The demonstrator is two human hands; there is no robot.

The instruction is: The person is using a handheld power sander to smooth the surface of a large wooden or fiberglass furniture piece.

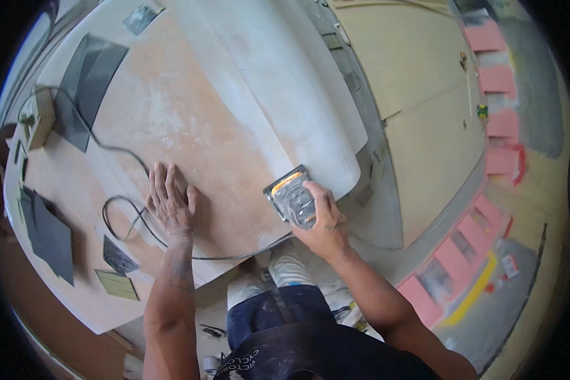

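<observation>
A large pale panel (215,171), patchy tan and white with dust, spreads before me. Its raised white ridge (278,82) runs from the top toward the right edge. My right hand (326,225) is wrapped round a dark palm sander (291,197) with an orange band, which sits on the panel near its right edge. Flat on the surface to the left lies my left hand (170,202), fingers stretched out, holding nothing. A black cord (234,258) loops by my left wrist and runs across toward the sander.
Dark sheets (47,237) that look like sandpaper lie along the panel's left side, near a small olive piece (117,285). A cream box (39,117) with a cord stands at the far left. Tan boards (430,139) and pink painted blocks (497,79) are on the right.
</observation>
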